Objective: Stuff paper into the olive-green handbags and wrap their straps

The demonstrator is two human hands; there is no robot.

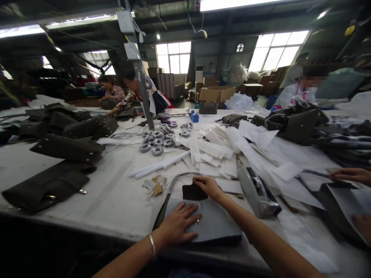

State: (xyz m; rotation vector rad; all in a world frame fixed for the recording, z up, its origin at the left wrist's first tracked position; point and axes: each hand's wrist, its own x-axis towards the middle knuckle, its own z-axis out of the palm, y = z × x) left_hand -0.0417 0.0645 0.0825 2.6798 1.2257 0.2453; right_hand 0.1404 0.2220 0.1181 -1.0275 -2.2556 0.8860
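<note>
A dark handbag (220,222), its front covered by a pale grey sheet, lies flat at the table's near edge. My left hand (182,224) rests on the covered front with its fingers spread, beside a small metal clasp (198,222). At the bag's top, my right hand (208,186) pinches the edge of the dark flap (193,193) between thumb and fingers. The flap is raised away from the bag's front. A wrapped strap (174,181) curves out behind the bag on the left.
Paper tags (156,186) and rolled grey straps (158,141) lie beyond the bag. White foam sheets (214,150) are heaped behind it. A grey bag (256,193) stands to the right. A co-worker's hand (352,175) holds another bag at far right. Dark bags (46,183) lie at left.
</note>
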